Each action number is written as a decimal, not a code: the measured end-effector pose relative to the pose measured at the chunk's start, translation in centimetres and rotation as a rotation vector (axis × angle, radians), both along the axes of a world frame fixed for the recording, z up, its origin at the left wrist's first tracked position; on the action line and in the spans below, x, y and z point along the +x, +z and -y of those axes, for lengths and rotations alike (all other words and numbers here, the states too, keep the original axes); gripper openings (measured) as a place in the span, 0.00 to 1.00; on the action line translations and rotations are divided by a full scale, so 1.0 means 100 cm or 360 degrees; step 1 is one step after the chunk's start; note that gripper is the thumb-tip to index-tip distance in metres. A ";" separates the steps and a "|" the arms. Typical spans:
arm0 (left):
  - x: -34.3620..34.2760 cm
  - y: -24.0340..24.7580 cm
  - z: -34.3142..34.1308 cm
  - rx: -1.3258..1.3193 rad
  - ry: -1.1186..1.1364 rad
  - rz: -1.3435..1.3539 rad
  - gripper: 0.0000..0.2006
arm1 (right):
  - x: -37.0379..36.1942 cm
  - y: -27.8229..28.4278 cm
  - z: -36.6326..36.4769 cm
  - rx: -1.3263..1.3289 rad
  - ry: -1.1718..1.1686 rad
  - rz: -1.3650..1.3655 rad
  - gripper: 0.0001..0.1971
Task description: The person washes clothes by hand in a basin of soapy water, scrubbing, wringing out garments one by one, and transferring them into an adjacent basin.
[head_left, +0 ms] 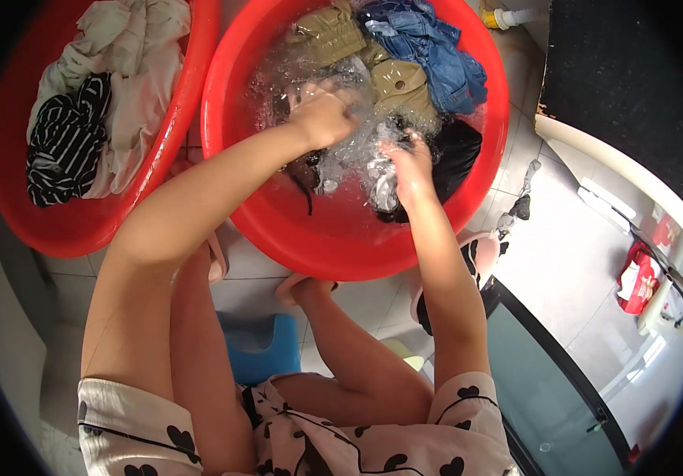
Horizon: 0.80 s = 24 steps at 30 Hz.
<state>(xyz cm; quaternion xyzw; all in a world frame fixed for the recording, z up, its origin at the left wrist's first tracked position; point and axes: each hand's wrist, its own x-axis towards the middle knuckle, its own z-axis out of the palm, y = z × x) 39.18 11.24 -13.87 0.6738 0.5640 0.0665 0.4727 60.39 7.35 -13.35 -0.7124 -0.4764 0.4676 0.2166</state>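
Note:
Both my hands are down in splashing water in a large red basin (318,258). My left hand (322,111) is curled, knuckles up, near the basin's middle. Splashes blur its fingertips and hide what they grip. Just to the right, my right hand (411,163) is closed on a dark, wet garment (389,213), partly covered by foam and glare. A black cloth (460,151) lies against the basin's right side. Beyond my hands float a khaki garment (405,86) and blue denim (437,59). A thin dark strap (302,190) trails in the water nearer me.
A second red basin (92,238) at the left holds white cloth (147,103) and a black-and-white striped garment (68,143). A blue stool (262,349) is below me. A glass-panelled frame (548,381) stands at the right. A yellow-ended pipe (500,17) is at the far right.

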 end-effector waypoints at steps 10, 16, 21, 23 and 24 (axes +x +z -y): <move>0.000 0.057 0.058 -0.1606 0.1856 0.1638 0.45 | -0.040 0.272 0.043 0.0055 -0.0889 -0.1606 0.28; -0.015 0.080 0.055 -0.1615 0.1308 0.1980 0.44 | -0.026 0.319 0.087 0.0519 -0.0566 -0.1664 0.29; -0.023 0.078 0.024 -0.0720 0.0830 0.1844 0.24 | -0.042 0.274 0.107 0.0159 -0.0800 -0.1181 0.38; -0.037 0.086 0.007 -0.0412 0.0526 0.1463 0.16 | -0.054 0.230 0.111 -0.0039 -0.0743 -0.1034 0.37; -0.040 0.093 -0.005 -0.0222 0.0356 0.1153 0.16 | -0.052 0.214 0.109 -0.0173 -0.0515 -0.0976 0.35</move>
